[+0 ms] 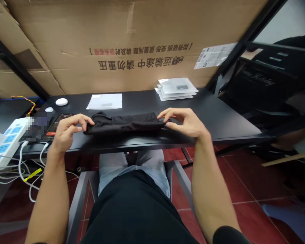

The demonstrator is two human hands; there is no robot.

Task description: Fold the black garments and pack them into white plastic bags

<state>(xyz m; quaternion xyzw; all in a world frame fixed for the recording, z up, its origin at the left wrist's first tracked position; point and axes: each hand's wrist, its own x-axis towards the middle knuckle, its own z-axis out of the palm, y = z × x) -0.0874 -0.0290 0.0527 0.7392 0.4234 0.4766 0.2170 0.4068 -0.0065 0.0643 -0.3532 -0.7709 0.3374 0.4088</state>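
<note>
A folded black cloth (pixel 127 123) stretches between my two hands at the front edge of the black table. My left hand (pixel 70 130) pinches its left end between thumb and fingers. At the right end, my right hand (pixel 184 121) has its thumb and fingertips closed on the cloth's corner. The cloth is long and narrow, with a fold along its near side. Behind it on the table (pixel 139 101) lie a flat white packet (pixel 105 101) and, farther right, a stack of white packets (pixel 176 89).
Two phones, one dark with a red bar (pixel 53 130), lie left beside a white power strip (pixel 11 139) with cables. A white oval object (pixel 61 102) sits behind them. Cardboard (pixel 142 27) stands along the back. A person in black (pixel 269 78) is at the right.
</note>
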